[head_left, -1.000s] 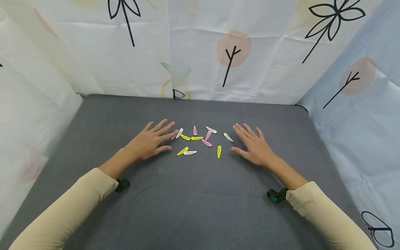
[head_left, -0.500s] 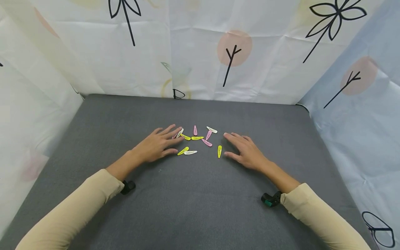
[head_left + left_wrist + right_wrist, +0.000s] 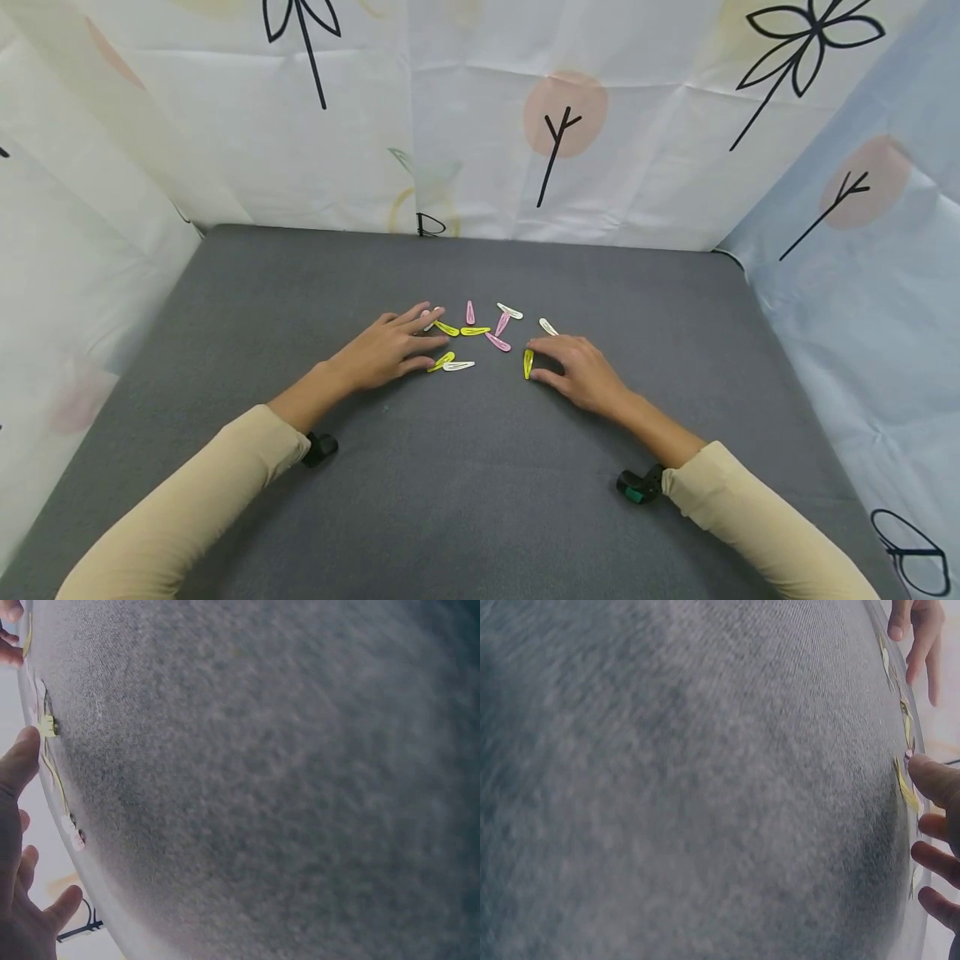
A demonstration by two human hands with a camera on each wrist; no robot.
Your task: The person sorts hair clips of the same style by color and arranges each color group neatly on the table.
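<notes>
Several small snap hair clips lie on the grey tabletop in the head view. My right hand (image 3: 583,372) is at a yellow hair clip (image 3: 528,364), thumb and forefinger bent beside it; the clip lies flat on the cloth. Behind that hand, a white hair clip (image 3: 548,327) is partly covered. My left hand (image 3: 386,350) hovers with spread fingers by the left-hand clips. Its thumb is near another yellow hair clip (image 3: 442,362), which touches a white hair clip (image 3: 459,366). Under its fingers, a whitish clip is mostly hidden.
Between the hands lie pink hair clips (image 3: 470,312), a yellow hair clip (image 3: 475,332) and a white hair clip (image 3: 510,311). The grey table (image 3: 465,500) ends at a patterned white curtain (image 3: 480,125) behind and at both sides.
My right hand has moved left and toward me, over to the yellow clip, its fingers bending more. My left hand has shifted right toward the clips. The clips have not visibly moved.
</notes>
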